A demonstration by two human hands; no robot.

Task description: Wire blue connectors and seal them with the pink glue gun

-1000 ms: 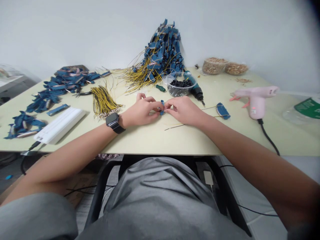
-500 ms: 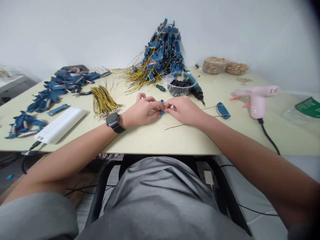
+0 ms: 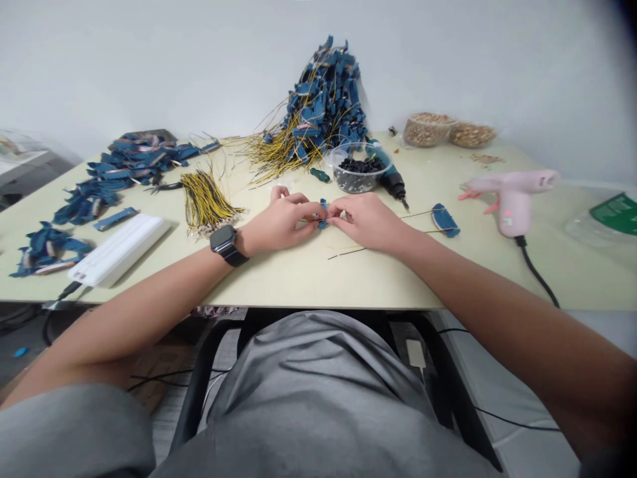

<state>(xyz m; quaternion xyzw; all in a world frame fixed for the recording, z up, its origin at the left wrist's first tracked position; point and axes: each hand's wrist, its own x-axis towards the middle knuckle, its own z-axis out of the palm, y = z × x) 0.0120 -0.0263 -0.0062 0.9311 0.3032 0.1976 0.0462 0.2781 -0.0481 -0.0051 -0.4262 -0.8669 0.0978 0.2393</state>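
Between my fingertips, low over the table, is a small blue piece (image 3: pixel 323 214), mostly covered by the fingers. My left hand (image 3: pixel 286 219) pinches it from the left, with a thin dark wire showing by the thumb. From the right, my right hand (image 3: pixel 361 218) pinches the same piece, thumb and index finger together. To the right of that hand lies another blue piece (image 3: pixel 444 220) with two thin wires running under the wrist. The loose wire ends show on the table below the right palm.
Behind my hands stand a clear tub of small black parts (image 3: pixel 361 169), a power screwdriver (image 3: pixel 393 180) and a tall heap of wired blue pieces (image 3: pixel 326 99). Left are yellow-black wires (image 3: pixel 206 199), pliers (image 3: pixel 166 186) and a white box (image 3: pixel 122 249). Right is a pink glue gun (image 3: pixel 515 199).
Both hands stay in nearly the same place on the small blue piece. The left fingers have shifted very slightly; the things on the table have not moved.
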